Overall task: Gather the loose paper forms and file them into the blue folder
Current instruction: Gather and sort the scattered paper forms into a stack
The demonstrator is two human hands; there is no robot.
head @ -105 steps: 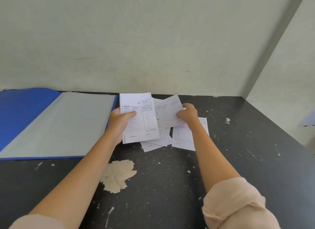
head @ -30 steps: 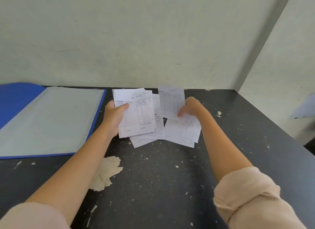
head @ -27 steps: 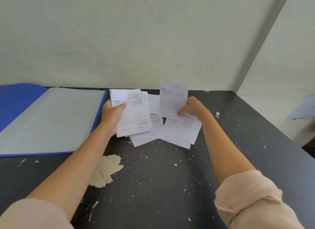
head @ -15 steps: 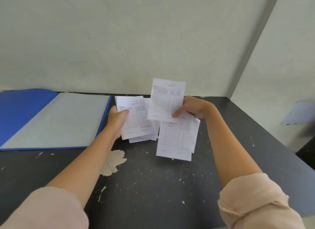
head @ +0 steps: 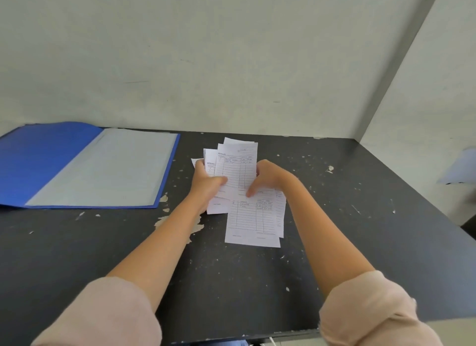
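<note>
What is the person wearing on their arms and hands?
Both arms wear soft pale pink fabric sleeves, pushed up and bunched in rumpled folds near the elbows: the left sleeve and the right sleeve. Below them the forearms are bare. The left hand and the right hand show no gloves, rings, watch or bracelets.

Blue folder (head: 49,163) lies open and flat at far left of table, pale inner sheet facing up. White printed paper forms (head: 238,170) w/ ruled grids: one fanned stack held upright, more forms (head: 253,219) overlapping just below it.
</note>
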